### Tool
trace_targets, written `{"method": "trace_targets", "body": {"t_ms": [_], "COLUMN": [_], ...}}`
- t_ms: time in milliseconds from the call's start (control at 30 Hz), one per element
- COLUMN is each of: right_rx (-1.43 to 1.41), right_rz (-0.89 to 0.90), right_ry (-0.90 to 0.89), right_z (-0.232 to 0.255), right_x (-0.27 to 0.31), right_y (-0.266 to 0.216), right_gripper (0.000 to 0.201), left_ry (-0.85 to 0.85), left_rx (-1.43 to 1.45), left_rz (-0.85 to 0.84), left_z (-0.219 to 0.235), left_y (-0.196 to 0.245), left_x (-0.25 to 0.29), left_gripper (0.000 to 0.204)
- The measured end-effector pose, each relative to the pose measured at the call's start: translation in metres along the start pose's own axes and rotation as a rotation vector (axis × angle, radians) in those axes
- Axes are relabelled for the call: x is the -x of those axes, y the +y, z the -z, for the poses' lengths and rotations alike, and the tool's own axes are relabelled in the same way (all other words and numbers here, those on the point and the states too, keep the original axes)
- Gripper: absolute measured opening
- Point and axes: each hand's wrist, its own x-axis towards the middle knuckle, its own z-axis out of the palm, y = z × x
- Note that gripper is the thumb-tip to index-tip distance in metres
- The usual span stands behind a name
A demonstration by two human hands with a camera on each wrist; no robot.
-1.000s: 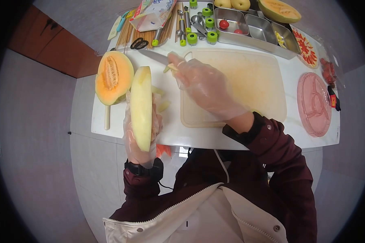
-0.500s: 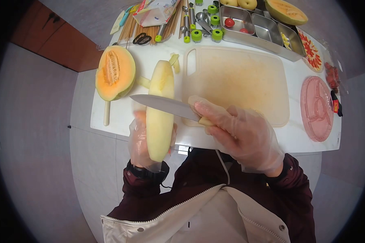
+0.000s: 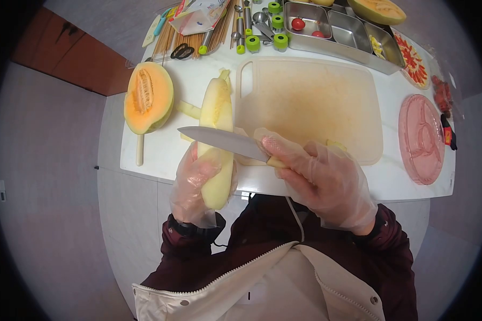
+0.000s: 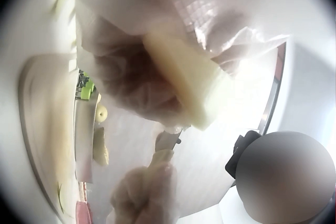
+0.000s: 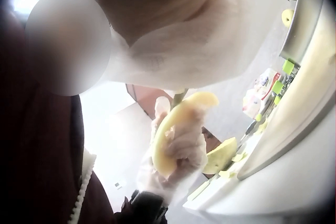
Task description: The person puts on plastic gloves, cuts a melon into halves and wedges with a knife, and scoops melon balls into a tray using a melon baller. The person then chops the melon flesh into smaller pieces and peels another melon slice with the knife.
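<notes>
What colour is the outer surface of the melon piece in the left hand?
The melon piece is pale greenish yellow; the head view shows it best.

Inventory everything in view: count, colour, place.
Melon wedge: 1, pale yellow, front left
Knife: 1, grey blade, over wedge
Cut melons: 2, orange, left, back right
Peel strips: several, pale, table
Cutting board: 1, cream, centre
Steel containers: 3, silver, back
Small fruits: 2, red, leftmost container
Rounded fruit: 1+, yellow, back
Bagged fruits: several, red, far right
Plates: 2, one pink, right
Skewers: many, tan, back left
Packet: 1, mostly white, on skewers
Tools: several, mostly green, back
Table: 1, white, beneath
Left hand: 1, gloved, holding wedge
Right hand: 1, gloved, gripping knife
</notes>
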Motion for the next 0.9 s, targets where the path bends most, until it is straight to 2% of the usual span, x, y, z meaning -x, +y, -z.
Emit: {"method": "trace_targets", "body": {"t_ms": [100, 200, 333, 433, 500, 567, 633, 667, 733, 767, 833, 867, 900], "right_rx": [0.026, 0.036, 0.057, 0.011, 0.021, 0.026, -0.249, -0.249, -0.483, -0.484, -0.557, -0.559, -0.402], "right_rz": [-0.026, -0.024, 0.008, 0.008, -0.031, -0.070, -0.140, -0.137, -0.311, -0.305, -0.110, -0.103, -0.016], "right_ry": [0.009, 0.030, 0.104, 0.077, 0.079, 0.077, 0.172, 0.174, 0.010, 0.008, 0.207, 0.211, 0.138], "right_z": [-0.001, -0.004, -0.018, -0.023, -0.022, -0.026, -0.034, -0.033, -0.029, -0.038, -0.058, -0.055, -0.048], "right_x": [-0.001, -0.003, -0.008, -0.013, -0.019, -0.027, -0.040, -0.041, -0.047, -0.049, -0.055, -0.056, -0.053], "right_y": [-0.002, -0.002, 0.012, 0.013, 0.012, 0.018, 0.032, 0.031, 0.023, 0.024, 0.025, 0.022, 0.017], "right_gripper": [0.057, 0.055, 0.051, 0.049, 0.047, 0.046, 0.042, 0.042, 0.039, 0.039, 0.040, 0.040, 0.041], "left_ry": [0.060, -0.017, 0.043, 0.014, 0.007, -0.032, -0.076, -0.105, -0.129, -0.088, -0.051, -0.024, 0.003], "left_rx": [0.006, 0.043, -0.053, 0.069, -0.211, -0.212, -0.215, -0.164, -0.111, -0.070, -0.037, -0.022, -0.005], "left_rz": [-0.025, 0.010, -0.036, 0.025, -0.090, -0.066, -0.050, -0.102, -0.160, -0.153, -0.155, -0.188, -0.218], "left_z": [-0.003, 0.003, -0.005, -0.003, -0.015, -0.011, -0.005, -0.002, 0.007, 0.013, 0.021, 0.024, 0.025], "left_y": [-0.005, -0.004, -0.008, -0.006, -0.003, -0.006, -0.007, -0.006, -0.005, -0.003, -0.003, -0.004, -0.004], "left_x": [0.002, 0.000, 0.003, 0.000, 0.000, 0.003, 0.002, 0.000, -0.002, -0.006, -0.011, -0.014, -0.015], "left_gripper": [0.061, 0.063, 0.064, 0.065, 0.076, 0.077, 0.077, 0.077, 0.077, 0.077, 0.077, 0.075, 0.074]}}
